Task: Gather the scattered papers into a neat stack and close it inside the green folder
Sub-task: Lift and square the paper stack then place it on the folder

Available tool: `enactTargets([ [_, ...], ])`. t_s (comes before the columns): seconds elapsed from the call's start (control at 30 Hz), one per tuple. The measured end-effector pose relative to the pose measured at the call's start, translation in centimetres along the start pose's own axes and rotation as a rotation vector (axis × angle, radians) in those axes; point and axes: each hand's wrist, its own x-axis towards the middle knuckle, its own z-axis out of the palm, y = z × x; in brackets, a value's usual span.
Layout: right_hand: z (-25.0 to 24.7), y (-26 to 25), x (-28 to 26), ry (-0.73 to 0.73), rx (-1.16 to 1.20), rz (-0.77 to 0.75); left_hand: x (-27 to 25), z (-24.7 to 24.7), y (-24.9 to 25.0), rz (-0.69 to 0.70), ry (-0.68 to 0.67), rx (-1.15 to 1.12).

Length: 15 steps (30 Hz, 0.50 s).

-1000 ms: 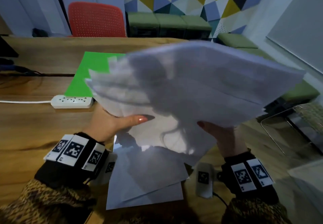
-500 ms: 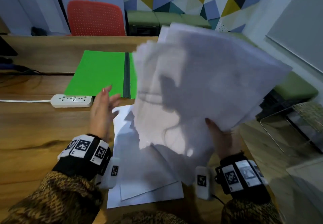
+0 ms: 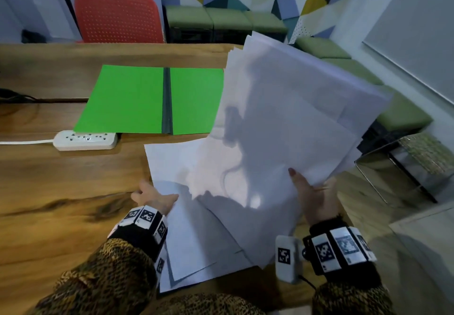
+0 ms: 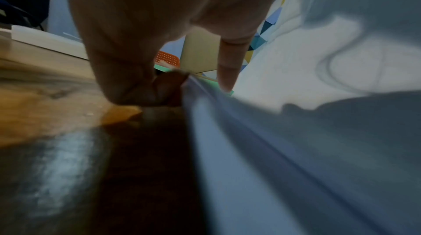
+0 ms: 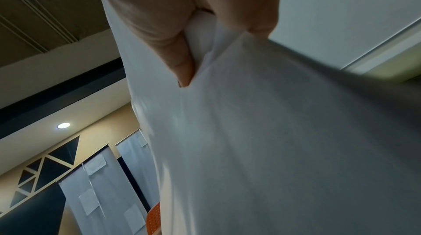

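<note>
The green folder (image 3: 127, 98) lies open and flat at the back of the wooden table (image 3: 61, 191). My right hand (image 3: 309, 191) pinches the lower edge of a raised, fanned bundle of white papers (image 3: 294, 118), which tilts up to the right over the table's edge. The right wrist view shows my thumb and fingers of the right hand (image 5: 196, 58) clamped on that bundle (image 5: 273, 140). Loose white sheets (image 3: 196, 236) lie on the table near me. My left hand (image 3: 152, 198) is at their left edge. In the left wrist view its fingers (image 4: 136, 86) curl at the edge and the thumb rests on the sheets (image 4: 296, 167).
A white power strip (image 3: 84, 140) with its cable lies left of the folder's near corner. A red chair (image 3: 118, 17) and green benches (image 3: 221, 19) stand behind the table. A glass side table (image 3: 405, 167) stands on the floor beyond the table's right edge.
My left hand let go of the raised bundle and dropped to the left edge of the sheets on the table. The right hand swung the bundle rightward, uncovering the folder.
</note>
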Motion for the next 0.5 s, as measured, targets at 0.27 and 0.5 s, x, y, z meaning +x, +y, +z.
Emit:
enactTargets([
  [0.27,-0.3,0.2,0.3,0.012,0.013,0.017,-0.5,-1.5,0.7,0.210,0.041,-0.047],
  [0.5,-0.7,-1.0,1.4,-0.104,0.150,0.107,2.0,-6.7,2.7,0.455,-0.062,-0.649],
])
